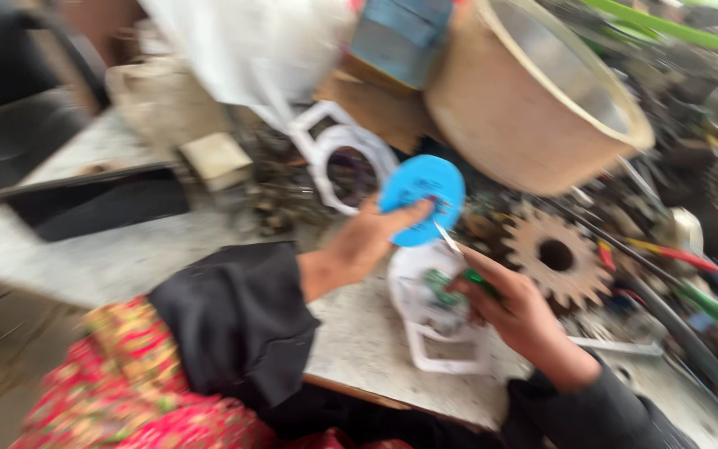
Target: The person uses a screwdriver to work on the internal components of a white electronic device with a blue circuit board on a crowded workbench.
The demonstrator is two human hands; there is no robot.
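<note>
Left hand (367, 241) is gripping the blue disc (422, 199) upright above the bench (359, 341). Right hand (513, 312) is pinching a thin tool (449, 239), tip slanting up-left to the disc's lower edge, over the white housing (434, 320).

Matt blue plastic disc (422, 199), rusty rough metal gear (557, 256), white plastic housing (430, 312), speckled worn bench (359, 341).
</note>
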